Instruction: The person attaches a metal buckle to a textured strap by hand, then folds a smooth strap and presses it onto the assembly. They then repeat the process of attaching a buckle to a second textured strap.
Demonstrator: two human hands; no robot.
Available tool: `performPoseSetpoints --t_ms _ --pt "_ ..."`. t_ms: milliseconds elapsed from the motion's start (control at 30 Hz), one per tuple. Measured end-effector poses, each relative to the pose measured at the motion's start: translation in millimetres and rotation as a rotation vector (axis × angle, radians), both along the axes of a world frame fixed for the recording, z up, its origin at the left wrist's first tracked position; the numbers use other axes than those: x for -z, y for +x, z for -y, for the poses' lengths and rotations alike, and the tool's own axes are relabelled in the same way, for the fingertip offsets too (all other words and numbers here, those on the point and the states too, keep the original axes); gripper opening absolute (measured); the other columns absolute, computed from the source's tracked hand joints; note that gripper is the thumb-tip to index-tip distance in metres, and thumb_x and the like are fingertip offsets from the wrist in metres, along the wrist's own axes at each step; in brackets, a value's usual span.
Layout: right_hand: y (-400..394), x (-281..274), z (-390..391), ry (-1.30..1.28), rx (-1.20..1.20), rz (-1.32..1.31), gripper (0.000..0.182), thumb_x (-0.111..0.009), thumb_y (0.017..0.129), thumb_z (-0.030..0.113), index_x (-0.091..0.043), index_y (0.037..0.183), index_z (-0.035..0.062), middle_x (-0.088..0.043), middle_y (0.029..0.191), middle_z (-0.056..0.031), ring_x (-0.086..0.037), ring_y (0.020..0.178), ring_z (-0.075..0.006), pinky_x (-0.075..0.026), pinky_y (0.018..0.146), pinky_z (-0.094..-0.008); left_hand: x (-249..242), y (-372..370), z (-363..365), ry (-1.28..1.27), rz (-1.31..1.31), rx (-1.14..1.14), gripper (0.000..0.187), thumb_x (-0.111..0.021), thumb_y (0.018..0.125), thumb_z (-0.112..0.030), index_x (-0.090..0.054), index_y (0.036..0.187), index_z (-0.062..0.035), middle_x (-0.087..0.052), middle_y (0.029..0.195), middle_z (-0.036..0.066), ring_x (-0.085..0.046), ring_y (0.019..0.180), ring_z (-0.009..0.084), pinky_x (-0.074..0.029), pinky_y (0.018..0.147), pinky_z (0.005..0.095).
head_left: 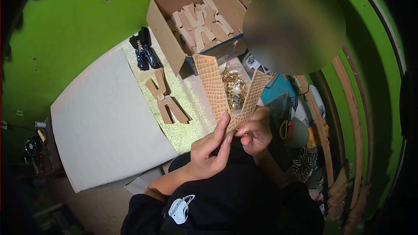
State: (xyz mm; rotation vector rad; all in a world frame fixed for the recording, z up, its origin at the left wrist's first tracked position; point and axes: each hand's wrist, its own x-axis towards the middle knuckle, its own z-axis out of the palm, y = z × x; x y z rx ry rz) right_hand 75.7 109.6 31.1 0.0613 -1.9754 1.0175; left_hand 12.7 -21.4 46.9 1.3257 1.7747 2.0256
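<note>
My left hand (212,151) pinches the lower point of a V-shaped tan strap piece (213,86) with a crocodile-like pattern. The piece is held up in front of me, its two arms pointing away. Close to its lower end, my right hand (257,134) has its fingers curled, thumb and finger pinched together. A tiny reddish-dark thing seems to show at those fingertips, too small to name. Through the V, gold-coloured metal ornaments (235,88) appear in a heap behind it. To the left, brown strap pieces (172,111) with a sparkly centre lie on the glittery sheet (191,100).
An open cardboard box (174,54) at the back holds several tan cut pieces (201,25). Dark shiny strap pieces (146,56) lie left of it. A pale grey sheet (102,124) covers the table's left. Red-handled scissors (286,130) and wooden rails (318,126) are at right.
</note>
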Motion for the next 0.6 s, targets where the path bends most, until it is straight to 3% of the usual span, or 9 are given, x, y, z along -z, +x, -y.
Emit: performPoseSetpoints --t_ms 67,133,333,467,600 --pt "0 0 1 0.038 0.036 -0.04 0.032 -0.058 0.072 0.044 -0.06 0.075 0.0121 -0.041 0.071 0.001 -0.035 0.069 -0.0156 -0.031 0.063 -0.0276 -2 0 -1 0.002 -0.044 -0.011 0.05 -0.05 0.075 0.011 -0.034 0.122 0.0096 -0.05 0.114 0.022 -0.054 0.096 0.0158 -0.041 0.076 0.0194" --pt "0 -2 3 0.024 0.042 -0.046 0.032 -0.059 0.071 0.043 -0.06 0.075 0.0117 -0.041 0.071 0.0008 -0.036 0.07 -0.0153 -0.031 0.063 -0.0274 -4 0 -5 0.03 -0.092 -0.09 0.047 -0.053 0.073 0.01 -0.04 0.118 0.0098 -0.06 0.08 0.018 -0.061 0.066 0.0162 -0.043 0.061 0.0183" --pt "5 -12 9 -0.139 -0.003 0.05 0.031 -0.063 0.071 0.037 -0.058 0.076 0.0074 -0.039 0.073 -0.0011 -0.037 0.069 -0.0148 -0.032 0.063 -0.0255 -3 0 -4 0.019 -0.099 -0.086 0.048 -0.053 0.072 0.011 -0.04 0.119 0.0093 -0.058 0.069 0.013 -0.058 0.058 0.0143 -0.042 0.056 0.0176" --pt "7 -17 13 -0.31 -0.047 0.109 0.03 -0.065 0.071 0.03 -0.055 0.081 0.0035 -0.039 0.077 -0.0033 -0.039 0.067 -0.0136 -0.034 0.059 -0.0226 -1 0 -7 0.033 -0.111 -0.104 0.049 -0.052 0.072 0.011 -0.039 0.119 0.0087 -0.057 0.069 0.012 -0.056 0.057 0.0136 -0.041 0.056 0.0175" --pt "6 -17 10 -0.29 -0.06 0.139 0.029 -0.066 0.072 0.027 -0.053 0.082 0.0026 -0.039 0.078 -0.0043 -0.04 0.067 -0.0126 -0.035 0.058 -0.0221 3 0 -5 -0.005 -0.066 -0.102 0.049 -0.052 0.073 0.011 -0.039 0.12 0.0081 -0.058 0.073 0.013 -0.057 0.06 0.0133 -0.042 0.057 0.0177"
